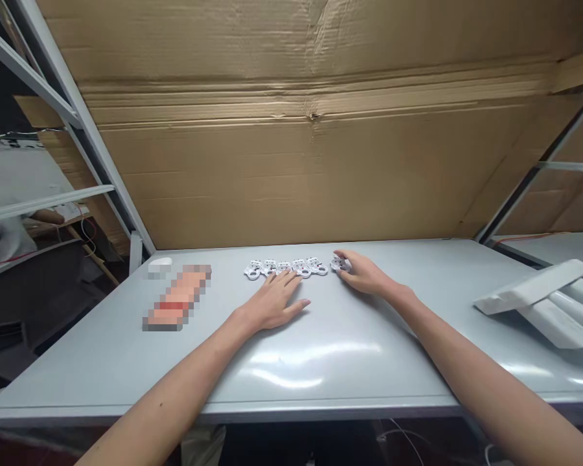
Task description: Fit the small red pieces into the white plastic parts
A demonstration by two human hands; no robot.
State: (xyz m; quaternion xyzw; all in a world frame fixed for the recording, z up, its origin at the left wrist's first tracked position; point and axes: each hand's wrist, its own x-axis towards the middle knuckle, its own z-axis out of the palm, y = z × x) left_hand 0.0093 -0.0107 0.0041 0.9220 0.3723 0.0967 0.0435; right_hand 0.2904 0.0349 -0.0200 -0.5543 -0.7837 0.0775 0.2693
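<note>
A row of several small white plastic parts (253, 269), each with a round ring at its near end, lies toward the back of the grey table (350, 343). My left hand (278, 299) rests flat in front of the row, fingers stretched out, fingertips touching or just over the near edges of the middle parts. At the row's right end, a little apart from it, my right hand (362, 272) has thumb and fingers closed around another white ringed part (339, 263). The fingers partly cover that part.
Brown cardboard (291, 181) walls off the table's back. Long white box-like pieces (539, 298) lie at the right. On the left are a pixelated orange-red object (179, 298) and a small white object (160, 265). A metal frame (82, 116) rises at the left; a person's arm (48, 216) shows beyond.
</note>
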